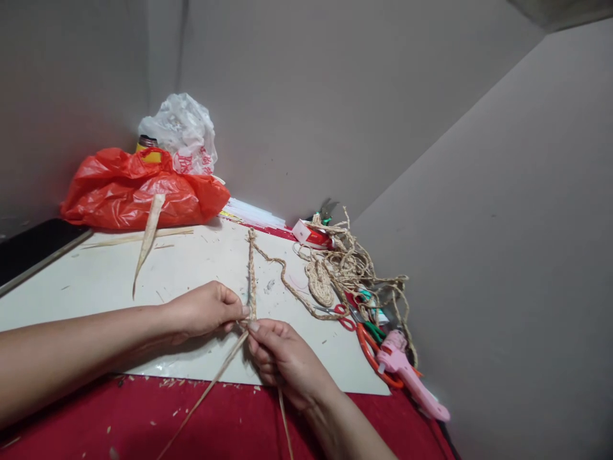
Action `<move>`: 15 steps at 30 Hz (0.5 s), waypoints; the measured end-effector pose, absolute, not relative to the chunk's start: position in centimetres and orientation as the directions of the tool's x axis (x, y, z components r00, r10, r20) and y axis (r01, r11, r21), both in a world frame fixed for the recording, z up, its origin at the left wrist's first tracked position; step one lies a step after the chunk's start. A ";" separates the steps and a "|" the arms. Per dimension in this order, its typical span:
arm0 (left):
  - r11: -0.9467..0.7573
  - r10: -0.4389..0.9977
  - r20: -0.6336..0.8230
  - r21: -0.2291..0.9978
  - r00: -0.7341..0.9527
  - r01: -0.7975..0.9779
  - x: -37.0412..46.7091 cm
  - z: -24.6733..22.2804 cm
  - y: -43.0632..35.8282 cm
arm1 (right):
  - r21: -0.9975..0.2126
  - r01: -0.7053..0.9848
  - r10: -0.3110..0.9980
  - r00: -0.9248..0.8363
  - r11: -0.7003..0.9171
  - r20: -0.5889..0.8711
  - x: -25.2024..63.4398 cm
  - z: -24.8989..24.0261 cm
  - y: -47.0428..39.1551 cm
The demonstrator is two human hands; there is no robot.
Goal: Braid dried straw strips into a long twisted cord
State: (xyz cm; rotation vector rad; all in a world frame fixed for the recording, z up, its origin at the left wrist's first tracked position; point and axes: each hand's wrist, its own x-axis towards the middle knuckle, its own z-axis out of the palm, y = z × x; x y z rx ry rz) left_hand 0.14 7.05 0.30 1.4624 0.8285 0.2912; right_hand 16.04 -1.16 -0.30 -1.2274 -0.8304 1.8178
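Note:
A braided straw cord (252, 275) runs down the white board, and its lower end lies between my two hands. My left hand (211, 310) pinches the cord's end from the left, thumb and fingers pressed together. Close against it, my right hand (278, 351) has its thumb and fingers closed on the straw strands at the same spot. One loose straw strand (205, 391) trails down left from the fingers; another (286, 425) hangs below my right hand. From the cord's top, a thinner braid (283, 275) curves right towards a tangled heap of braid (352, 259).
On the white board (62, 319) lies a dry husk piece (151, 233). Behind are a red plastic bag (143, 198), a white bag (184, 128) and a jar (147, 144). Orange-handled scissors (368, 351), red-handled scissors (345, 317) and a pink glue gun (412, 374) lie at right, by the wall.

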 end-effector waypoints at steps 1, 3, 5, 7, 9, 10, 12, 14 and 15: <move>0.124 0.645 -0.311 0.944 0.698 0.306 0.2 0.3 7.1 | -0.842 -0.239 0.871 -0.220 -0.485 -0.439 16.0 -0.3 -1.2; 0.141 0.632 -0.323 0.942 0.705 0.305 0.2 0.2 7.1 | -0.844 -0.242 0.876 -0.191 -0.479 -0.443 15.9 -0.3 -1.2; 0.176 0.604 -0.351 0.934 0.715 0.310 0.2 0.3 7.1 | -0.845 -0.247 0.880 -0.171 -0.474 -0.444 15.8 -0.3 -1.2; 0.198 0.582 -0.367 0.929 0.726 0.312 0.2 0.5 7.0 | -0.847 -0.250 0.883 -0.158 -0.469 -0.442 15.7 -0.3 -1.2; 0.190 0.563 -0.362 0.932 0.743 0.310 0.2 0.8 6.9 | -0.848 -0.252 0.884 -0.153 -0.467 -0.441 15.7 -0.4 -1.3; 0.178 0.551 -0.357 0.933 0.755 0.311 0.2 0.9 6.8 | -0.847 -0.255 0.885 -0.152 -0.466 -0.441 15.7 -0.4 -1.3; 0.164 0.520 -0.365 0.930 0.772 0.329 0.2 1.1 6.6 | -0.842 -0.269 0.884 -0.164 -0.467 -0.437 15.6 -0.5 -1.4; 0.172 0.513 -0.389 0.920 0.765 0.353 0.2 1.3 6.3 | -0.832 -0.290 0.881 -0.182 -0.472 -0.437 15.5 -0.5 -1.5; 0.182 0.521 -0.399 0.916 0.754 0.359 0.3 1.4 6.1 | -0.827 -0.299 0.879 -0.185 -0.476 -0.439 15.4 -0.5 -1.5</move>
